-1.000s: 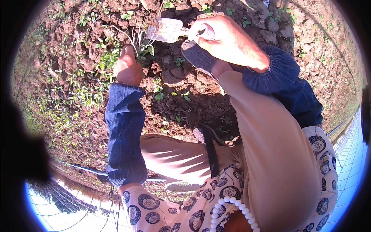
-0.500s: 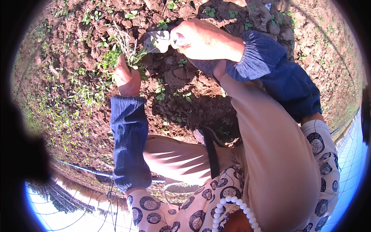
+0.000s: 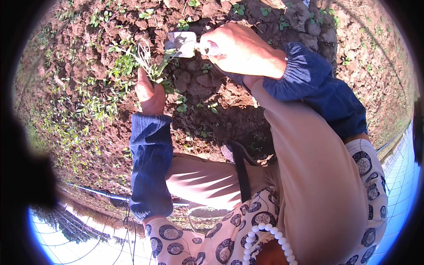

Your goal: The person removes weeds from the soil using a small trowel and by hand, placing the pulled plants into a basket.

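Note:
My right hand [image 3: 242, 49] is closed round the handle of a small hand trowel. Its flat metal blade [image 3: 181, 44] points left, just above the soil, and catches the sun. To the left, my left hand [image 3: 150, 93] grips a bunch of weeds [image 3: 152, 66], with pale, stringy roots and stems sticking up past the thumb and green leaves hanging beside it. The blade's tip is close to these weeds; whether they touch I cannot tell. Most of the trowel's handle is hidden inside my fist.
Clumpy brown soil [image 3: 201, 81] surrounds my hands, dotted with small green seedlings [image 3: 181, 104]. Thicker low greenery [image 3: 99, 108] grows at the left. My bent knee [image 3: 276, 104] and shoe [image 3: 234, 152] are close below the hands. A blue pipe-like line [image 3: 95, 191] runs at the lower left.
My left hand has shifted slightly right and down with the weeds. My right hand has moved a little right, and the trowel blade has tilted and shows more clearly.

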### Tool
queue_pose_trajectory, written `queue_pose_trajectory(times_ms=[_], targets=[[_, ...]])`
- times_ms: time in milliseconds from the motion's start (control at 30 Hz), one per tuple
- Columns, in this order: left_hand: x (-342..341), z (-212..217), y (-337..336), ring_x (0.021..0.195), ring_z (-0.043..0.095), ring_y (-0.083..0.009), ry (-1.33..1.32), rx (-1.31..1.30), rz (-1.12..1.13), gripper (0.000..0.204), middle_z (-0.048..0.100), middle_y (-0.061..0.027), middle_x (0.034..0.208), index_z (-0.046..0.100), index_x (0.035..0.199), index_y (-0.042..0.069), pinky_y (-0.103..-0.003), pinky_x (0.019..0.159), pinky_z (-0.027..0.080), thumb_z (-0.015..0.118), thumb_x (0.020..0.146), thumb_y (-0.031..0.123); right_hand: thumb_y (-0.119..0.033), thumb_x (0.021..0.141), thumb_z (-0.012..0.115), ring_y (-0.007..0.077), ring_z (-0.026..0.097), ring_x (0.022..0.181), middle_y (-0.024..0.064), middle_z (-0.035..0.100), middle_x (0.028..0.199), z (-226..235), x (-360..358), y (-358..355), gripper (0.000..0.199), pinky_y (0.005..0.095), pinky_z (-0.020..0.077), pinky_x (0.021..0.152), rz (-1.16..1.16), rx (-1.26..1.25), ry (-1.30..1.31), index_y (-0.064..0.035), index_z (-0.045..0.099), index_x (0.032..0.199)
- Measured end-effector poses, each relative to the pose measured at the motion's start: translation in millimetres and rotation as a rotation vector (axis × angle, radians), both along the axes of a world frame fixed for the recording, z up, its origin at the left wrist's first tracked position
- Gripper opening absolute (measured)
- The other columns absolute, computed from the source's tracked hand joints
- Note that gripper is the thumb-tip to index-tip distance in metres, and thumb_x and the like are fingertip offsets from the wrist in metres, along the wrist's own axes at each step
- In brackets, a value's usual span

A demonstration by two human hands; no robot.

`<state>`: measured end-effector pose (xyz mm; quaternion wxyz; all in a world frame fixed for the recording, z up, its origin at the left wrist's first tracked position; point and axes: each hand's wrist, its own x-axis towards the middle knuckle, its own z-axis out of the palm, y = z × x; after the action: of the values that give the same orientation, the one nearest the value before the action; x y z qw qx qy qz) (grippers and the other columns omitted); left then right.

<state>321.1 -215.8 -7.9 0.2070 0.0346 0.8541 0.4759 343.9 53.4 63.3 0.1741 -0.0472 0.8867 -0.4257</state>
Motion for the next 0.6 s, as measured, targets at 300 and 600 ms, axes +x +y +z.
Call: queue_pose_trajectory(times_ms=[300,600], targets=[[-24,-28,29,0.091,0.062,-0.0330,0.164,-0.704,-0.651,0.047,0.058,-0.0085,0.109,0.055,0.112,0.013,-0.042,0.074,0.051,0.059,0.066,0.000,-0.003,0.075,0.059,0.0267,0.062,0.064,0.0142,0.061,0.070,-13,5,11,0.011,0.0342,0.0478,0.061,-0.072,0.024,0.031,-0.0031,0.063,0.085],[-27,-50,8,0.076,0.063,-0.0142,0.108,-0.203,-0.123,0.037,0.069,-0.0124,0.086,0.064,0.105,0.001,-0.028,0.070,0.049,0.049,0.071,-0.007,-0.012,0.071,0.062,0.0306,0.060,0.063,0.0153,0.059,0.068,-18,2,14,0.012,0.0390,0.0466,0.059,-0.109,-0.036,-0.037,-0.0026,0.059,0.077]])
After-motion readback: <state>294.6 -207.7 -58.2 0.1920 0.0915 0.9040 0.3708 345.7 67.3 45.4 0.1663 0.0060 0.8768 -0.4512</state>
